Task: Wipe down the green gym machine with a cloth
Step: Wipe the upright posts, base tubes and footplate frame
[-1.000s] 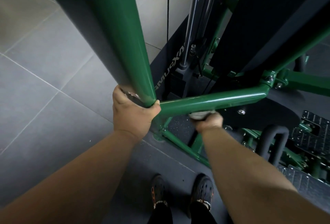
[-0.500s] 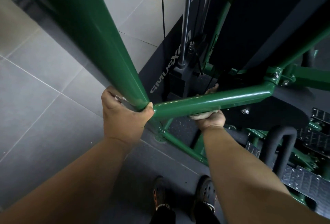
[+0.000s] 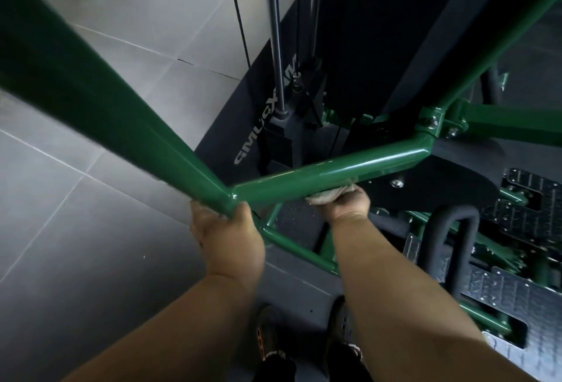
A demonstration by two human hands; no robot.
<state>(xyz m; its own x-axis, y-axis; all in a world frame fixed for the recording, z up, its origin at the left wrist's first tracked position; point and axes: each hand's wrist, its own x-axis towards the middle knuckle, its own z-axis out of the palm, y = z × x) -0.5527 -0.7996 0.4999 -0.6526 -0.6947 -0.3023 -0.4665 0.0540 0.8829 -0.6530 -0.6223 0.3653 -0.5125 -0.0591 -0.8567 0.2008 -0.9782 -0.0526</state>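
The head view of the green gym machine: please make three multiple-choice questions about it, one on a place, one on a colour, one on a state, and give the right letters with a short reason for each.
1. Where is the crumpled whitish cloth?
A. flat on the grey floor tiles
B. pressed against the underside of the glossy green crossbar
C. draped over the black padded roller

2. What colour is the machine's thick slanted frame tube?
A. green
B. red
C. silver

3. What is the left hand doing?
A. hanging free at the side
B. pointing at the floor
C. gripping the frame where the two tubes join

Answers: 1 B, the right hand holds the cloth up against the crossbar from beneath. 2 A, the tube is painted dark green along its whole visible length. 3 C, thumb and fingers wrap round the tube at the joint.
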